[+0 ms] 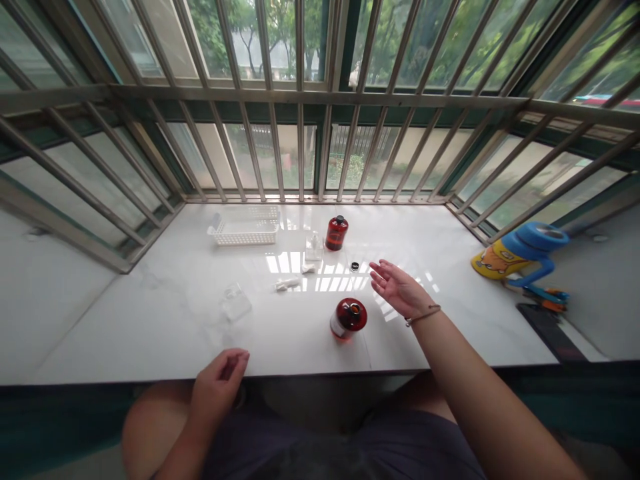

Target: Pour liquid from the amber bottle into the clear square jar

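Observation:
My right hand [397,287] hovers over the white sill with its fingers stretched out and holds nothing. It is just right of an open amber bottle [348,319] and near a small black cap [355,267]. My left hand [220,380] rests at the sill's front edge [300,373] with its fingers loosely curled; nothing shows in it. A second amber bottle [337,233] with a black cap stands farther back. Beside it is a clear small bottle [314,246]. Another clear bottle [235,301] lies to the left. Small white pieces [288,284] lie in the middle.
A white plastic basket [245,230] sits at the back left. Metal window bars [300,100] enclose the sill on three sides. A blue and yellow object [520,253] lies at the right, with a dark flat item [550,330] below it.

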